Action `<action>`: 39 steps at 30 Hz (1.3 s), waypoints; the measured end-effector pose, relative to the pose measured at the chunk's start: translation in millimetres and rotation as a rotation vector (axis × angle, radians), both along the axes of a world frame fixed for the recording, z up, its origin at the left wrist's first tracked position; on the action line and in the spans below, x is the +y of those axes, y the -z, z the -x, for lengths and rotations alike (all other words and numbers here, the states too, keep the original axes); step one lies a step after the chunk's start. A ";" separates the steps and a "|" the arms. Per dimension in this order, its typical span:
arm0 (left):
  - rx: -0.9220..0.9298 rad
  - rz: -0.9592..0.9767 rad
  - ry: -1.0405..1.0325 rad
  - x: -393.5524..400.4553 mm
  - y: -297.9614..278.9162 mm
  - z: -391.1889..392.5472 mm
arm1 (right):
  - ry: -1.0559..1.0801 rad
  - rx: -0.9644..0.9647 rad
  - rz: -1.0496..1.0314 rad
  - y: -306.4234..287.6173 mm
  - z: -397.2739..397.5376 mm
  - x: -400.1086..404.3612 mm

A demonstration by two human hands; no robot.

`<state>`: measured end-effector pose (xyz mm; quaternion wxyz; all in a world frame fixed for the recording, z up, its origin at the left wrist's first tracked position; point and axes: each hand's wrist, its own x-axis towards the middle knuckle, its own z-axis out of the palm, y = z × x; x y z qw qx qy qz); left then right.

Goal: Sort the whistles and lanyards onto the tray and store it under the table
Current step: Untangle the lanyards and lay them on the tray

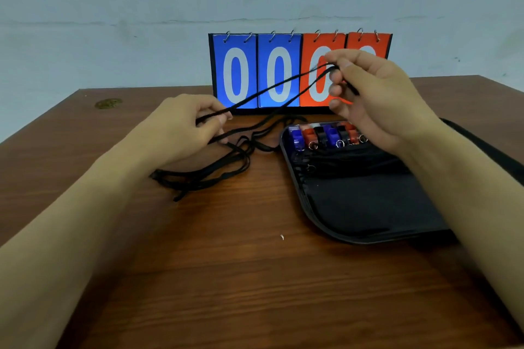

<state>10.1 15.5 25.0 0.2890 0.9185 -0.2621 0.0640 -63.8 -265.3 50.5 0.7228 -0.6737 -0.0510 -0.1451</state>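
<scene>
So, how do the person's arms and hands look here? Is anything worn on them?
Both arms are bare as far as the view shows: no sleeves, and no watch or bracelet at either wrist. The left hand and right hand have no gloves, and no rings show. The nails that show look short and plain.

You face a pale grey-blue plaster wall [141, 8] with a faint horizontal crack line. Against it stands a brown wood-grain counter [226, 278], bearing a dull yellowish stain [108, 103] near its far left corner. A blue-and-red flip scoreboard [269, 73] stands at its back edge, reading zeros.
</scene>
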 end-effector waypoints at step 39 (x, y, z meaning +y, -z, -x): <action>0.288 0.445 0.369 -8.2 -26.9 30.1 | -0.143 -0.003 0.820 -15.7 34.2 24.1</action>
